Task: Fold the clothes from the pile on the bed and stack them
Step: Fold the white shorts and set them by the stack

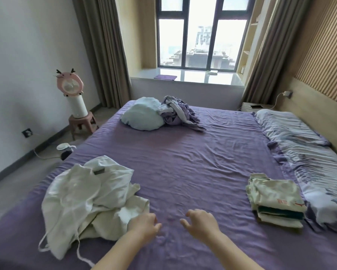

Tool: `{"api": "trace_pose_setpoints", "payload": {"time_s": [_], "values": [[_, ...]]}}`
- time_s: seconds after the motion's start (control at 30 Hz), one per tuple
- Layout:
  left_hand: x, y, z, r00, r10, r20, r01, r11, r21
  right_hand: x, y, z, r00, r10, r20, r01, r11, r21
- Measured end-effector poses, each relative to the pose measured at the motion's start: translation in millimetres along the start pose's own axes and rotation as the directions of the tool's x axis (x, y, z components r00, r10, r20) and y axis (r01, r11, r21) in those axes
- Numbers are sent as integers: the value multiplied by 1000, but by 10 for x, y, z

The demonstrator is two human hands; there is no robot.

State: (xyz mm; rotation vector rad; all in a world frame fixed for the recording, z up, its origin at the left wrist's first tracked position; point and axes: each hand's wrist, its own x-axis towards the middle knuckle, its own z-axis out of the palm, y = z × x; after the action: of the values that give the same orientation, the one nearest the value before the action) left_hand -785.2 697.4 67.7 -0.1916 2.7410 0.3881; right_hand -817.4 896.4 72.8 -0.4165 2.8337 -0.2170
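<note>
A loose pile of white clothes with dangling drawstrings lies on the near left of the purple bed. My left hand hovers at the pile's right edge, fingers loosely curled, holding nothing that I can see. My right hand is a little to its right above bare sheet, fingers relaxed and empty. A folded stack of pale and dark green garments sits on the near right of the bed.
A pale blue cushion and a crumpled purple blanket lie at the far side. A striped pillow and bedding run along the right by the headboard. A pink fan on a stool stands on the floor at left.
</note>
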Motion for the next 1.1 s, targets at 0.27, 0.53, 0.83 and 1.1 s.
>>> {"api": "trace_pose_setpoints", "payload": {"time_s": [0.27,0.53,0.83,1.1], "values": [[-524,-957,-126,996,-67,-56,64,996,-55,-239,-1115,230,996,-77,51,79,996,-32],[-637,-1561,-57,985,-171,-13,169,981,-101,-90,-1621,407,978,-133,159,143,988,-53],[-387,-2038,-22,937,-337,89,347,930,-124,705,-1680,733,945,-164,282,160,986,34],[-127,-2472,-222,878,-456,146,478,847,-232,1466,-2093,714,917,-243,318,227,970,88]]}}
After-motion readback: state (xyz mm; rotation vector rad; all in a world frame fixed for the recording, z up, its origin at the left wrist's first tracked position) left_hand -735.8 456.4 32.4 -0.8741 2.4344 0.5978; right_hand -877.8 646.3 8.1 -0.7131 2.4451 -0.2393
